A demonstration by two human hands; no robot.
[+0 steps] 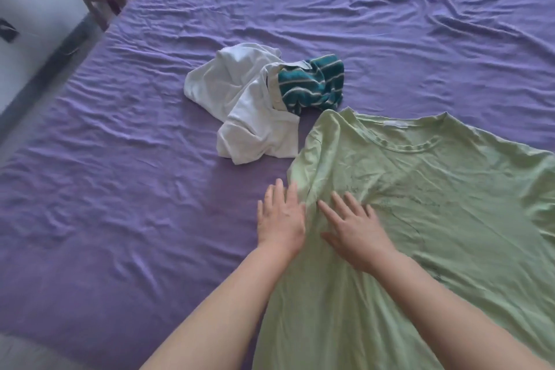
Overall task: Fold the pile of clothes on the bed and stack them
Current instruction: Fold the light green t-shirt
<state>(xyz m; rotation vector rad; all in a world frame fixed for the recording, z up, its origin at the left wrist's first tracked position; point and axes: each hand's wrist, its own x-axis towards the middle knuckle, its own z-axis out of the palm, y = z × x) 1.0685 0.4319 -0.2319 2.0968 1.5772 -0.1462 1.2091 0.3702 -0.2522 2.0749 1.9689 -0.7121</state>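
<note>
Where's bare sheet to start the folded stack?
Widest bare patch: purple sheet left of the left hand, below the white garment. Also open beyond the green T-shirt collar. Crowded: white garment, striped garment and shirt nearly meet at centre.

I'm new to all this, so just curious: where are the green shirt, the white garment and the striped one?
green T-shirt (pixel 420 189): head view, chest area.
white garment (pixel 240 93): head view, crumpled middle.
teal striped garment (pixel 312 84): head view, bunched centre.
</note>
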